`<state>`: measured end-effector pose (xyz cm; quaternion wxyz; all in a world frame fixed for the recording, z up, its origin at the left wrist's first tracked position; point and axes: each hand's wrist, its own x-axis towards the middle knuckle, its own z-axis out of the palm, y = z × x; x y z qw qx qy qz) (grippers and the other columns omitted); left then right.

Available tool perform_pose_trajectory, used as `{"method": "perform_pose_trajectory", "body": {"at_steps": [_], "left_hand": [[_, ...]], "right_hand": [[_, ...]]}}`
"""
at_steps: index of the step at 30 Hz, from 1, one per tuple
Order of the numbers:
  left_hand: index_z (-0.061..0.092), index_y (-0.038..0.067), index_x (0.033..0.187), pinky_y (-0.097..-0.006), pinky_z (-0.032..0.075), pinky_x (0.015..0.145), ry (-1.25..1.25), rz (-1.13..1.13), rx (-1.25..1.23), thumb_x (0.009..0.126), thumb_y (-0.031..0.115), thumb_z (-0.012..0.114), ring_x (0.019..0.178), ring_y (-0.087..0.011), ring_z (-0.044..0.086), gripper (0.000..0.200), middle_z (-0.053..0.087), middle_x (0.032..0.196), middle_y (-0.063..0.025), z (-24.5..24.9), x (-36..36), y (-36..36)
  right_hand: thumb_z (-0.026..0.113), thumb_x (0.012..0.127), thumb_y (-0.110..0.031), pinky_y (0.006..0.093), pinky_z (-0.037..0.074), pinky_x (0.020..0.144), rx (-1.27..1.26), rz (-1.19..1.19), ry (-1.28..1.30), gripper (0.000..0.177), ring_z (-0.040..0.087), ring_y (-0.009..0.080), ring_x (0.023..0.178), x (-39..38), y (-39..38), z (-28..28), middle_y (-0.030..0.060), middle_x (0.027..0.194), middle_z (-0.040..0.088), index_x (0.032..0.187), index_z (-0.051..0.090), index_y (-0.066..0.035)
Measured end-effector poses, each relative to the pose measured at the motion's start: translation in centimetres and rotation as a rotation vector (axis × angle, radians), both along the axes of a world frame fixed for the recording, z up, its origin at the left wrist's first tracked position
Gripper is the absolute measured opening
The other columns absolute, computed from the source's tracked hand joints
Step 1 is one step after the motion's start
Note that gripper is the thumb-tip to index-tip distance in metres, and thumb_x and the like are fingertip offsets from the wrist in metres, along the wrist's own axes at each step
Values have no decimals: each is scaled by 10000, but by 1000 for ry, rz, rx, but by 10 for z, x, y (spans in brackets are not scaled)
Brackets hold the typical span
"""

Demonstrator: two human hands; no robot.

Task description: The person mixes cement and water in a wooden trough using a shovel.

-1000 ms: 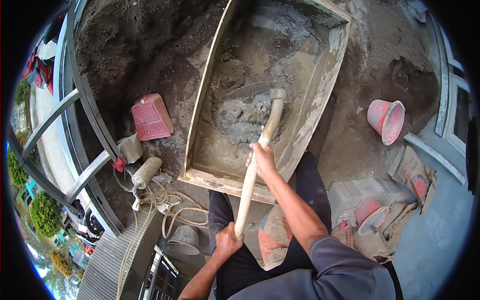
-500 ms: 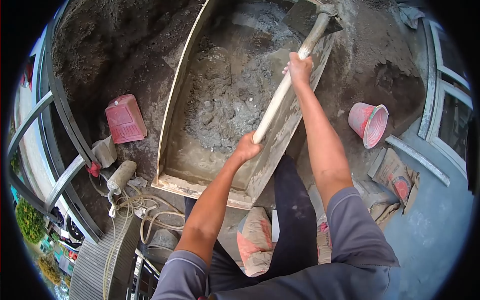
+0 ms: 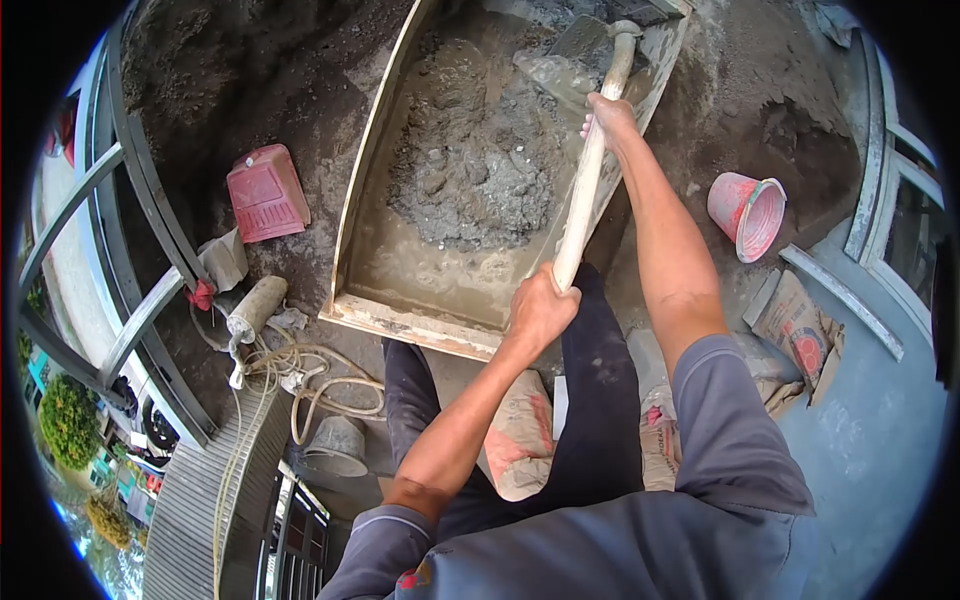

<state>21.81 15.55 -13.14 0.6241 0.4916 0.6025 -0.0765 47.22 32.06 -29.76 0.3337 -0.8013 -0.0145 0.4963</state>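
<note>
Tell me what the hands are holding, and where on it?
A hoe, by its wooden handle: left hand at the near end, right hand high up near the blade.

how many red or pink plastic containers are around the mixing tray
2. A pink bucket lies on its side right of the mixing tray; a red tub sits upturned on the dirt to its left. The person's body may hide others.

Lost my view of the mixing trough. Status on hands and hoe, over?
Both hands shut on hoe handle: left hand at its end, right hand near the head. Blade at far end of trough, beyond mortar heap. Nothing blocking.
</note>
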Motion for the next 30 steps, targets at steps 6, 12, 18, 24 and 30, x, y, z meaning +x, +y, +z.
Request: {"method": "perform_pose_trajectory", "body": {"at_steps": [6, 12, 18, 24, 30], "left_hand": [[623, -68, 1054, -531, 531, 861, 101, -64, 12, 783, 196, 674, 929, -494, 684, 382, 693, 908, -338, 64, -46, -24], [624, 28, 1056, -537, 531, 831, 237, -184, -27, 784, 207, 675, 919, -472, 683, 329, 704, 901, -293, 95, -179, -66], [600, 52, 896, -529, 525, 734, 269, -267, 140, 742, 214, 696, 809, -464, 670, 243, 678, 791, -242, 108, -355, -108], [569, 42, 903, -532, 529, 720, 192, -325, 57, 718, 176, 701, 799, -465, 663, 264, 661, 806, -246, 194, -413, -141], [604, 10, 1004, -546, 548, 765, 281, -251, 29, 791, 206, 682, 824, -487, 679, 300, 684, 830, -302, 152, -279, -101]], "right_hand": [[675, 922, -200, 441, 557, 467, -30, -53, 205, 291, 580, 261, 542, -60, -59, -6, 129, 757, 556, 1014, 567, 55], [643, 915, -177, 442, 528, 443, -66, -229, 316, 198, 554, 250, 497, -195, -131, 30, 94, 686, 520, 917, 551, -2], [620, 878, -105, 417, 560, 454, 54, -324, 320, 166, 569, 235, 482, -331, -176, 117, 103, 700, 538, 929, 498, -4], [613, 897, -71, 403, 580, 497, 122, -295, 442, 205, 596, 230, 526, -372, -206, 232, 93, 706, 545, 1005, 447, -20], [631, 887, -177, 422, 515, 413, -44, -276, 400, 179, 550, 223, 469, -312, -166, 95, 76, 654, 519, 914, 529, -32]]}}
